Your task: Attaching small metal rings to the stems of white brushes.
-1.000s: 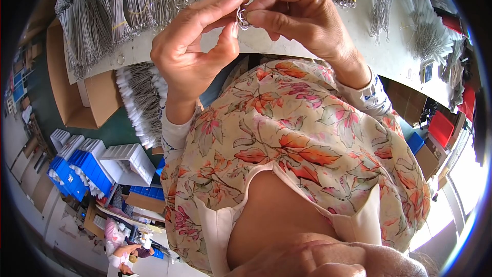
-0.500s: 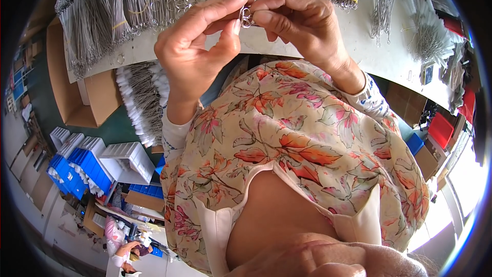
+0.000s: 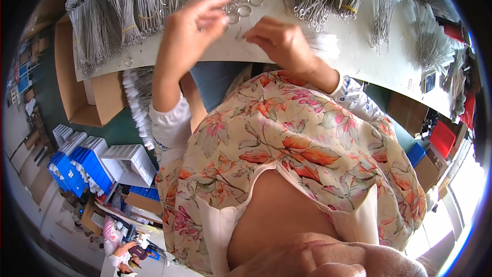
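Observation:
My left hand (image 3: 192,33) hovers over the near side of a pile of metal split rings (image 3: 244,10). Motion smears its fingers, so I cannot tell whether they hold a ring. My right hand (image 3: 279,41) is above the table's front edge with its thumb and fingers pinched together. A small metallic bit (image 3: 239,34) shows at its fingertips, too blurred to name. Past its back side, blurred white bristles (image 3: 325,45) show; I cannot tell whether this hand holds them.
Bundles of thin wire brushes (image 3: 130,15) lie left of the rings, with more wire brushes (image 3: 320,0) to the right. An open cardboard box (image 3: 100,110) stands below the white table (image 3: 379,67) at left. Blue crates (image 3: 92,167) are farther left. Other people (image 3: 120,249) are at lower left.
My hands were together around small metal rings; now they are apart. The left moved left and slightly up, and the right moved lower. More of the ring pile shows between them.

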The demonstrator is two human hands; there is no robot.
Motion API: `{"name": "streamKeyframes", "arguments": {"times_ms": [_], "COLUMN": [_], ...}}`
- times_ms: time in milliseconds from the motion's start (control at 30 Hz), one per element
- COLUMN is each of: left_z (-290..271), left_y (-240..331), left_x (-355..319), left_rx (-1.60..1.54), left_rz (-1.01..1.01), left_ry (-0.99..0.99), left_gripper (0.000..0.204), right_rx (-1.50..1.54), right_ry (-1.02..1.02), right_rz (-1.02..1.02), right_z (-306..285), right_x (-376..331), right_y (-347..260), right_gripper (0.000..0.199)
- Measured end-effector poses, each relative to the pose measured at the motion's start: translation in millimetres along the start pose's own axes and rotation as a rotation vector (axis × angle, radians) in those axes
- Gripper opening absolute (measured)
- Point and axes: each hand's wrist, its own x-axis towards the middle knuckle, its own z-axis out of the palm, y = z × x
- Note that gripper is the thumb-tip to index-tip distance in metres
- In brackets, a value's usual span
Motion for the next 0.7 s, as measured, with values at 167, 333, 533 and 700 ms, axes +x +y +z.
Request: {"name": "streamKeyframes", "arguments": {"times_ms": [167, 333, 533, 700], "left_z": [-49, -51, -33, -47], "left_y": [-44, -62, -49, -60], "left_x": [51, 62, 61, 53], "left_rx": [0.719, 0.956, 1.143, 0.88], "left_rz": [-0.166, -0.325, -0.271, -0.225], "left_ry": [0.198, 0.122, 0.116, 0.312], "left_gripper": [0.026, 0.031, 0.025, 0.024], "right_rx": [-0.27, -0.401, -0.592, -0.674], "right_ry": [-0.073, 0.004, -0.045, -0.302], "right_rz": [-0.227, -0.082, 0.024, 0.316], "right_z": [12, -37, -45, -48], "right_x": [9, 57, 101, 113], "right_y": [3, 25, 64, 59], "right_gripper": [0.007, 0.011, 0.016, 0.023]}}
